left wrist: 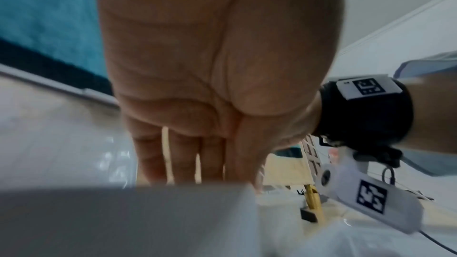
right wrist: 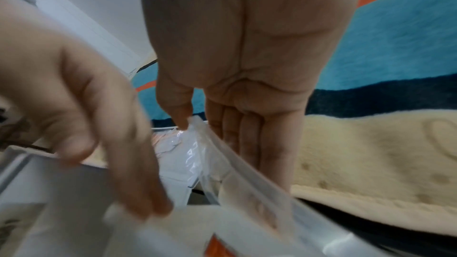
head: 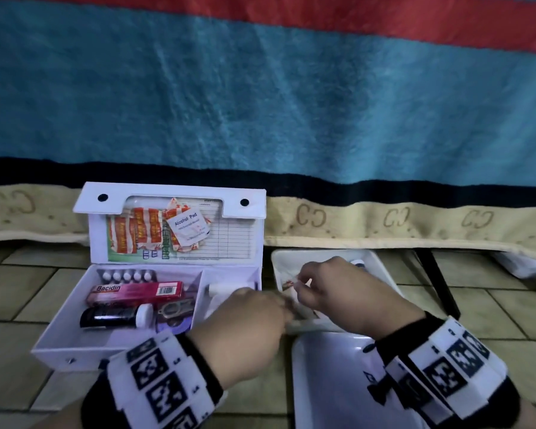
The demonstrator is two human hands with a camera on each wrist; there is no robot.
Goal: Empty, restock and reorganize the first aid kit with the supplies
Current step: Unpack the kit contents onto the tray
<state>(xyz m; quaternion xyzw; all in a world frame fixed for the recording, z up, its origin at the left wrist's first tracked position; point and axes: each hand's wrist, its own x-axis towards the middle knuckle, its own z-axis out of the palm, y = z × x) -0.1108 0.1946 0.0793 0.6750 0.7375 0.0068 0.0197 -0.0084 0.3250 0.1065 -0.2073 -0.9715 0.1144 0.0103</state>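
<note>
The white first aid kit (head: 63, 317) stands open on the tiled floor, lid up. Its left compartment holds a blister strip (head: 127, 275), a pink Bacidin box (head: 135, 292), a dark bottle (head: 112, 317) and small scissors (head: 175, 308). A white roll (head: 226, 287) lies in the right compartment. Plaster packets and an alcohol pad (head: 188, 227) sit in the lid. Right of the kit, my right hand (head: 300, 281) (right wrist: 195, 122) pinches the top edge of a clear plastic bag (right wrist: 222, 165) between thumb and fingers. My left hand (head: 284, 305) (right wrist: 155, 208) touches the bag's near lip with straight fingers.
A white tray (head: 381, 267) lies beyond the hands, its contents mostly hidden. A second white tray (head: 328, 366) lies nearer me. A blue, red and cream blanket (head: 291, 103) hangs along the back. A dark bed leg (head: 437, 283) stands at the right.
</note>
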